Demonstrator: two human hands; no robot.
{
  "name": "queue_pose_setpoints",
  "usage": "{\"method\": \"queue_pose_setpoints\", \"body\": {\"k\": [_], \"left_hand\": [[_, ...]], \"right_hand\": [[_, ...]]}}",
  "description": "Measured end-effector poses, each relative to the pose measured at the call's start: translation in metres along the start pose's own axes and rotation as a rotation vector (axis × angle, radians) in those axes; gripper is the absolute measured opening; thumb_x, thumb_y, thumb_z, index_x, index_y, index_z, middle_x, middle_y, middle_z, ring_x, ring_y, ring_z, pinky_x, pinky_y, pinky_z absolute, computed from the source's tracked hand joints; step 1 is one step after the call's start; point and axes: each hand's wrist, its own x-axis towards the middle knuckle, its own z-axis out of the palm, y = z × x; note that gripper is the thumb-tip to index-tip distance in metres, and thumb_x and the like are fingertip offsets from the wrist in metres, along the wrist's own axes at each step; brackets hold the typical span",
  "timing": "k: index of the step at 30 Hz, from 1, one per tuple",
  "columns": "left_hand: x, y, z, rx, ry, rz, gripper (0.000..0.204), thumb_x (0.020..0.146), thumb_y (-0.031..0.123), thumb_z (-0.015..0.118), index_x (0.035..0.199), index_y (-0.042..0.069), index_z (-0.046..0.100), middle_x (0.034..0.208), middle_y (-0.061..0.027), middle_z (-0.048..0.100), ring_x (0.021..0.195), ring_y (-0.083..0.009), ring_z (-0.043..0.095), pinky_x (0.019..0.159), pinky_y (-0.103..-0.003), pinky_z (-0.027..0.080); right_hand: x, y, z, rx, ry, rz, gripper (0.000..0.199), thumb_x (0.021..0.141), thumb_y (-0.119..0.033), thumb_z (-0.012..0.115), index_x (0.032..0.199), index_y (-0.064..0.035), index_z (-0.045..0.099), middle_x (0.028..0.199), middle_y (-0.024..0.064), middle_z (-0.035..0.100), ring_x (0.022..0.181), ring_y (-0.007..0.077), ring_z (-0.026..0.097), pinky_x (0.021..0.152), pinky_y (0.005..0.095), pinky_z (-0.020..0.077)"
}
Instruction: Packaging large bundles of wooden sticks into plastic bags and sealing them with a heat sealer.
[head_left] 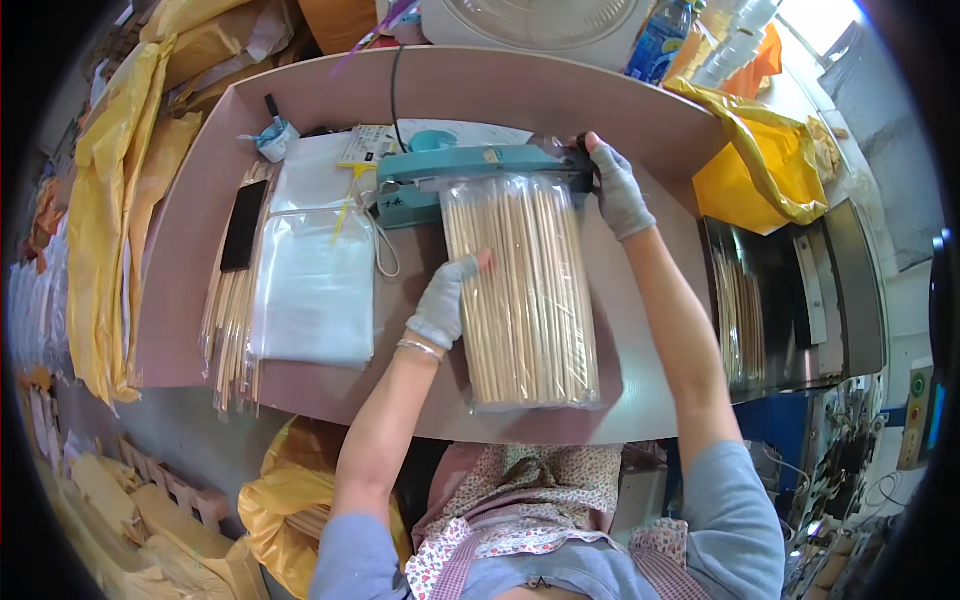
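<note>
A clear plastic bag packed with thin wooden sticks (525, 300) lies in front of me, its top end under the arm of a teal heat sealer (470, 163). My left hand (445, 300), in a pale fingerless glove, grips the bag's left side with the thumb over the plastic; its other fingers are hidden behind the bag. At the sealer arm's right end, my gloved right hand (619, 190) is closed around the dark handle. The sealer's jaw covers the bag's mouth.
Left of the bag lie flat clear bags (315, 290), a black phone (244, 226) and loose sticks (232, 340). A raised rim (300, 85) borders the table. At right are a yellow bag (745, 180) and a dark metal tray (845, 290) with sticks. A sealer cord (388, 255) loops nearby.
</note>
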Motion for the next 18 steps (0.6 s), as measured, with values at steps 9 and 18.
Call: {"method": "queue_pose_setpoints", "body": {"k": [9, 18], "left_hand": [[-0.046, -0.001, 0.004, 0.597, 0.127, 0.367, 0.057, 0.081, 0.031, 0.074, 0.123, 0.003, 0.047, 0.112, -0.0042, 0.056, 0.099, -0.012, 0.053, 0.09, -0.028, 0.043], [-0.038, -0.012, -0.014, 0.475, -0.009, 0.197, 0.053, 0.076, 0.021, 0.078, 0.121, 0.002, 0.056, 0.112, -0.0051, 0.062, 0.105, -0.0142, 0.056, 0.092, -0.028, 0.043]], "right_hand": [[0.019, 0.04, 0.017, 0.177, 0.143, -0.222, 0.038, 0.088, -0.046, 0.059, 0.097, -0.0102, 0.049, 0.086, 0.0024, 0.053, 0.083, 0.0122, 0.051, 0.075, 0.0275, 0.0441], [-0.128, 0.06, 0.037, 0.595, -0.135, 0.284, 0.069, 0.091, -0.055, 0.051, 0.137, -0.004, 0.041, 0.128, 0.0142, 0.053, 0.113, 0.0217, 0.054, 0.097, 0.0345, 0.0441]]}}
